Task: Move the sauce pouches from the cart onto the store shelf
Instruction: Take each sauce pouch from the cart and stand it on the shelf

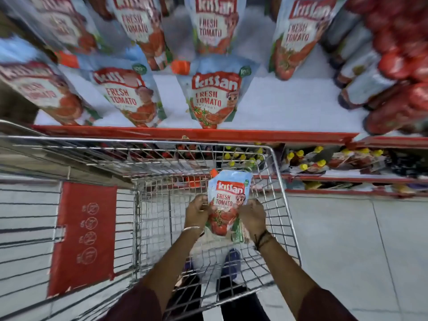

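Over the wire cart (275, 172), the left hand (196, 213) and right hand (252, 215) each pinch a lower side edge of one Kissan tomato ketchup pouch (228, 200). Gripping both sides keeps the floppy pack upright, label forward, ready for the white shelf (289, 107) where matching pouches (214, 98) stand.

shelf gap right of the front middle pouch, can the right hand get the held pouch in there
Probably yes: the bare shelf there is open from the front, with only the cart rim below. Both the right hand and left hand grip the pouch.
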Available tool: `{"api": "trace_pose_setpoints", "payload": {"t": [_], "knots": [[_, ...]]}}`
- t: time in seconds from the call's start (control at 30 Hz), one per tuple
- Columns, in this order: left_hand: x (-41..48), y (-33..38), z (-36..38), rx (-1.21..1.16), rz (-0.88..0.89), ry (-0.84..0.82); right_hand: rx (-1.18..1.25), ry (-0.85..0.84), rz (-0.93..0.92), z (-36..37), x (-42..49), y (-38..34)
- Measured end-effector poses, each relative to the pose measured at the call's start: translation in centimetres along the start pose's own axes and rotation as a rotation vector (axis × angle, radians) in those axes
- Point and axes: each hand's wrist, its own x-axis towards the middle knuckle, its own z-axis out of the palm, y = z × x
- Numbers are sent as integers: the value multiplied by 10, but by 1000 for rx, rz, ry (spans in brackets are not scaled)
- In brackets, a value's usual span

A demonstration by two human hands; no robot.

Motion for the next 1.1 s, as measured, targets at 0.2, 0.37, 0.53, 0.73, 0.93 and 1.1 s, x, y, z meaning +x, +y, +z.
{"api": "trace_pose_setpoints", "payload": {"t": [0.2, 0.37, 0.53, 0.73, 0.93, 1.1], "knots": [[-40, 69, -6, 32, 222, 7, 241, -32, -207, -34, -46, -49], [-61, 121, 3, -20, 401, 24, 302, -16, -382, -70, -68, -90], [-67, 175, 29, -44, 579, 0, 326, 14, -549, -112, -76, -139], [-56, 230, 67, -59, 744, 46, 322, 113, -689, -148, -60, -196], [-26, 270, 91, -138, 742, 90, 272, 183, -777, -161, -29, -236], [1, 275, 100, -110, 708, 111, 245, 170, -773, -160, 5, -236]]}}
